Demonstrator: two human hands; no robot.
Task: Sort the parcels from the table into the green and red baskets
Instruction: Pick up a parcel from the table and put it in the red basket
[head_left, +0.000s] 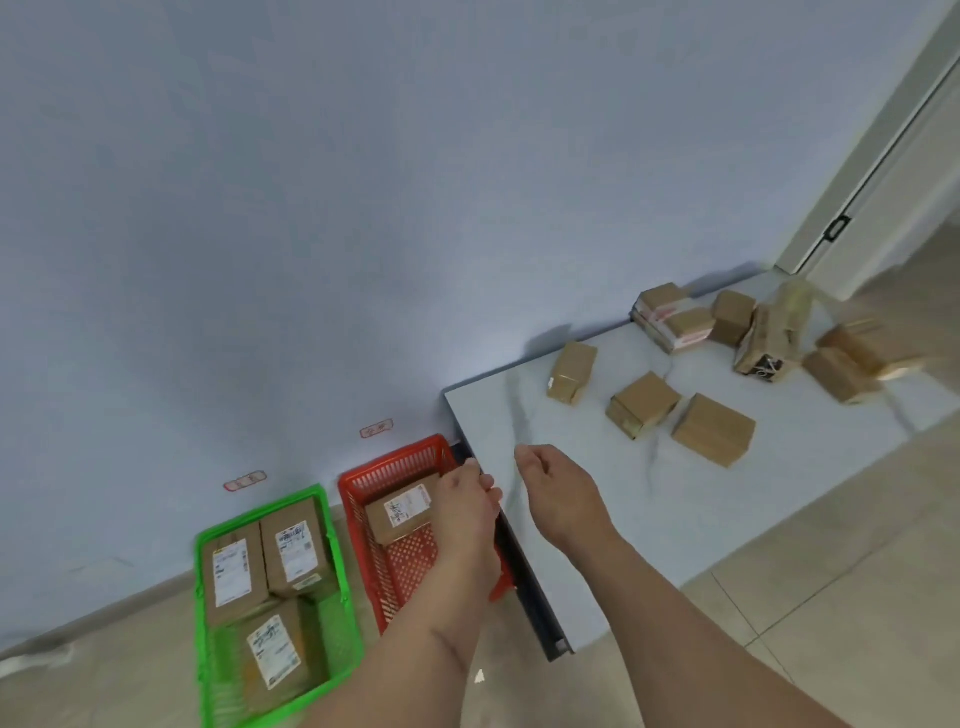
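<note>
L hand (464, 512) is over the red basket (387, 470), its grip round the right end of a labelled parcel (400, 512); fingers are hidden behind the box so how tight can't be told, but it looks held, label up, at or just above the basket's mesh floor; whether it already rests there can't be told. R hand (558, 491) hovers above the near-left part of the surface (649, 512), fingers loosely curled, thumb up, holding nothing. Key relation: remaining parcels lie ahead and to the right of the R hand, so that hand is nearer; closest look to be the square-ish box (643, 405) and the bigger box (712, 429), long axes running diagonally away toward the far right; a narrower box (572, 372) sits just beyond, well apart from the hand. Further back a taped bundle (672, 317) and a loose cluster of boxes (748, 332) near the far edge, partly blurred. Green basket (208, 540) on the floor left of the red one, touching or nearly so, holds three labelled parcels; both baskets sit against the wall (363, 208) below small red tags. Surface is pale, marble-veined, dark edge; tiled floor; door frame at far right. Likely next: L lets go, R reaches fwd-right.
</note>
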